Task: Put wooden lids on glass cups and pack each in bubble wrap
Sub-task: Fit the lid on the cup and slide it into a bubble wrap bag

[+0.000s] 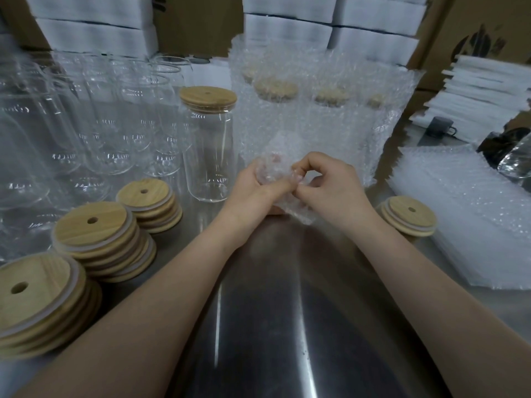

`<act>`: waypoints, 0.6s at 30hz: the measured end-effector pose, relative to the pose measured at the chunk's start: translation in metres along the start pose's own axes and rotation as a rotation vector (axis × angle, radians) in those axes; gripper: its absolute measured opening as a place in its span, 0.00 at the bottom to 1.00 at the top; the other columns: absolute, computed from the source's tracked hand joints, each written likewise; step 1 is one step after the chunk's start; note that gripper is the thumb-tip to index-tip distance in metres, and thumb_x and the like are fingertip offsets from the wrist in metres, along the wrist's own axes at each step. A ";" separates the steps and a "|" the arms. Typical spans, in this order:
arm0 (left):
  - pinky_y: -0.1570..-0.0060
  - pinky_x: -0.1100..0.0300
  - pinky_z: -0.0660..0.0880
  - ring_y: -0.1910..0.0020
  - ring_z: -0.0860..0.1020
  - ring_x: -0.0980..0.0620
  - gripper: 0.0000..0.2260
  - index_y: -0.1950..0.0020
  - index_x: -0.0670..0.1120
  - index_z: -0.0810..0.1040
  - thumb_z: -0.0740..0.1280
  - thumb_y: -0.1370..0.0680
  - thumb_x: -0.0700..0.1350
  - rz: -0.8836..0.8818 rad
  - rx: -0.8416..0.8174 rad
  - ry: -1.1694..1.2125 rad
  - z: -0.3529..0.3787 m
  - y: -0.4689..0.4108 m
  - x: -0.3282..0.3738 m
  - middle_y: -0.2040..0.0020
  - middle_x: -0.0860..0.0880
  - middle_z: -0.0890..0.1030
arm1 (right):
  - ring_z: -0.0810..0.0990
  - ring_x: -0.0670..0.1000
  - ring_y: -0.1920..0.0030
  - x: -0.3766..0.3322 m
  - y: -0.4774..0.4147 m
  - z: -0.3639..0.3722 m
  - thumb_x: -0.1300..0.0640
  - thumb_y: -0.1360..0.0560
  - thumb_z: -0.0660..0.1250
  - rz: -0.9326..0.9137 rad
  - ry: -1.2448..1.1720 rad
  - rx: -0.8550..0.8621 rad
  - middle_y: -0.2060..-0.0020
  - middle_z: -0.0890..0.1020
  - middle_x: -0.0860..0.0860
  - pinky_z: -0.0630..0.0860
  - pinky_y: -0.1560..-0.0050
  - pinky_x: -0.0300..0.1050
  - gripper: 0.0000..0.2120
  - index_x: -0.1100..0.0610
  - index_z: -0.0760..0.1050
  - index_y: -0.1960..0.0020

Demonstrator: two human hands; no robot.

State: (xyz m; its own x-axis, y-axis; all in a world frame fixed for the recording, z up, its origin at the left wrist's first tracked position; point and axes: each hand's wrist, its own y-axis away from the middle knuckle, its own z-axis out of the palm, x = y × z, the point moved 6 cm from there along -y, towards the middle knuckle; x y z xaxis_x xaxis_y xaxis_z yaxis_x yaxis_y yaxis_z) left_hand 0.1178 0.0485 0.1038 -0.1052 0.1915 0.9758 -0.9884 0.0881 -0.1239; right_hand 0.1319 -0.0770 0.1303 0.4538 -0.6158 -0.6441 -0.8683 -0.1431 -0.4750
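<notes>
A small bubble wrap bag [280,168] is held over the steel table between my left hand [253,188] and my right hand [330,182]; both pinch its edge with curled fingers. Just left of my hands stands a glass cup [208,156] with a wooden lid [208,99] on it. Several bare glass cups [94,124] crowd the left back. Three stacks of wooden lids [94,237] lie at the left, and a short lid stack [409,215] lies to the right. Behind my hands stand several wrapped cups [316,110] with lids showing through the wrap.
A flat pile of bubble wrap bags [459,225] lies at the right. White foam sheets [474,93] and cardboard boxes [442,30] line the back. A dark device [438,126] sits at the far right. The steel table [287,311] stretches toward me.
</notes>
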 end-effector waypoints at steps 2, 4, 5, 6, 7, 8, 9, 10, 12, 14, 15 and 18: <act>0.59 0.54 0.81 0.60 0.81 0.46 0.12 0.46 0.45 0.76 0.65 0.23 0.30 -0.029 0.054 0.014 -0.004 -0.002 -0.002 0.56 0.40 0.81 | 0.79 0.50 0.70 0.002 -0.001 -0.001 0.59 0.28 0.72 0.026 -0.010 0.022 0.60 0.81 0.45 0.72 0.65 0.42 0.13 0.48 0.70 0.64; 0.57 0.47 0.82 0.58 0.82 0.40 0.10 0.50 0.46 0.78 0.66 0.24 0.31 -0.065 0.105 0.015 -0.008 -0.003 -0.004 0.52 0.35 0.82 | 0.77 0.44 0.72 0.005 -0.002 -0.003 0.61 0.27 0.70 0.063 -0.067 0.046 0.67 0.79 0.44 0.72 0.68 0.38 0.13 0.48 0.69 0.63; 0.56 0.43 0.82 0.56 0.83 0.38 0.09 0.49 0.44 0.79 0.67 0.24 0.32 -0.073 0.132 0.006 -0.010 -0.003 -0.004 0.50 0.35 0.83 | 0.77 0.43 0.74 0.007 -0.002 -0.005 0.62 0.26 0.68 0.090 -0.100 0.052 0.69 0.78 0.44 0.73 0.71 0.37 0.13 0.48 0.69 0.62; 0.58 0.42 0.82 0.56 0.84 0.40 0.09 0.48 0.42 0.80 0.68 0.25 0.32 -0.074 0.157 -0.003 -0.012 -0.004 -0.005 0.49 0.37 0.84 | 0.77 0.43 0.75 0.008 -0.001 -0.006 0.62 0.25 0.67 0.118 -0.122 0.053 0.70 0.78 0.44 0.74 0.73 0.37 0.12 0.47 0.70 0.59; 0.61 0.45 0.83 0.58 0.84 0.44 0.10 0.46 0.41 0.80 0.69 0.25 0.32 -0.069 0.175 -0.008 -0.014 -0.005 -0.006 0.51 0.39 0.84 | 0.78 0.45 0.76 0.008 0.000 -0.007 0.62 0.25 0.65 0.136 -0.133 0.049 0.69 0.80 0.45 0.75 0.74 0.37 0.11 0.46 0.72 0.57; 0.66 0.49 0.83 0.61 0.84 0.48 0.10 0.46 0.42 0.80 0.69 0.25 0.32 -0.052 0.185 -0.023 -0.016 -0.006 -0.007 0.54 0.42 0.84 | 0.78 0.46 0.76 0.007 0.001 -0.007 0.63 0.25 0.64 0.142 -0.139 0.045 0.67 0.81 0.46 0.75 0.74 0.36 0.12 0.45 0.73 0.54; 0.69 0.53 0.82 0.64 0.83 0.51 0.11 0.46 0.44 0.80 0.68 0.25 0.32 -0.028 0.190 -0.048 -0.018 -0.007 -0.007 0.56 0.44 0.84 | 0.79 0.47 0.74 0.004 0.002 -0.007 0.64 0.25 0.63 0.138 -0.138 0.042 0.64 0.82 0.47 0.75 0.73 0.36 0.14 0.44 0.75 0.51; 0.70 0.54 0.81 0.66 0.83 0.54 0.12 0.47 0.47 0.79 0.67 0.24 0.31 -0.004 0.197 -0.077 -0.019 -0.007 -0.007 0.57 0.46 0.84 | 0.80 0.47 0.73 0.002 0.002 -0.006 0.65 0.26 0.62 0.130 -0.130 0.042 0.59 0.83 0.47 0.75 0.73 0.35 0.17 0.43 0.76 0.49; 0.69 0.50 0.82 0.66 0.82 0.57 0.18 0.47 0.52 0.78 0.63 0.24 0.29 0.023 0.230 -0.122 -0.021 -0.006 -0.007 0.55 0.48 0.83 | 0.82 0.47 0.70 -0.001 0.002 -0.008 0.66 0.25 0.61 0.117 -0.102 0.056 0.51 0.81 0.44 0.75 0.72 0.35 0.19 0.44 0.78 0.47; 0.71 0.49 0.82 0.67 0.84 0.54 0.21 0.50 0.54 0.78 0.59 0.24 0.28 0.030 0.264 -0.175 -0.023 -0.005 -0.008 0.54 0.51 0.82 | 0.81 0.46 0.72 -0.005 0.002 -0.012 0.66 0.25 0.60 0.107 -0.070 0.099 0.53 0.80 0.39 0.75 0.70 0.34 0.18 0.46 0.80 0.47; 0.74 0.51 0.80 0.69 0.84 0.51 0.22 0.50 0.54 0.78 0.58 0.25 0.28 0.022 0.275 -0.215 -0.023 -0.006 -0.008 0.54 0.49 0.82 | 0.81 0.46 0.73 -0.006 0.002 -0.015 0.66 0.25 0.60 0.106 -0.051 0.133 0.56 0.80 0.37 0.75 0.69 0.34 0.18 0.46 0.80 0.48; 0.80 0.60 0.75 0.73 0.83 0.47 0.21 0.48 0.50 0.79 0.56 0.27 0.29 -0.035 0.301 -0.349 -0.025 -0.007 -0.009 0.52 0.44 0.83 | 0.81 0.48 0.70 -0.011 0.003 -0.027 0.64 0.27 0.61 0.104 -0.029 0.247 0.61 0.80 0.37 0.80 0.62 0.43 0.16 0.48 0.83 0.50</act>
State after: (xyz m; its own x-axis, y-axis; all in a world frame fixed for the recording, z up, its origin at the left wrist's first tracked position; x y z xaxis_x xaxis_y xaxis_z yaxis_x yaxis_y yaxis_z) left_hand 0.1280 0.0709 0.0916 -0.0504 -0.1517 0.9871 -0.9744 -0.2094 -0.0819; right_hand 0.1185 -0.0916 0.1522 0.3735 -0.5945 -0.7121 -0.8368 0.1154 -0.5353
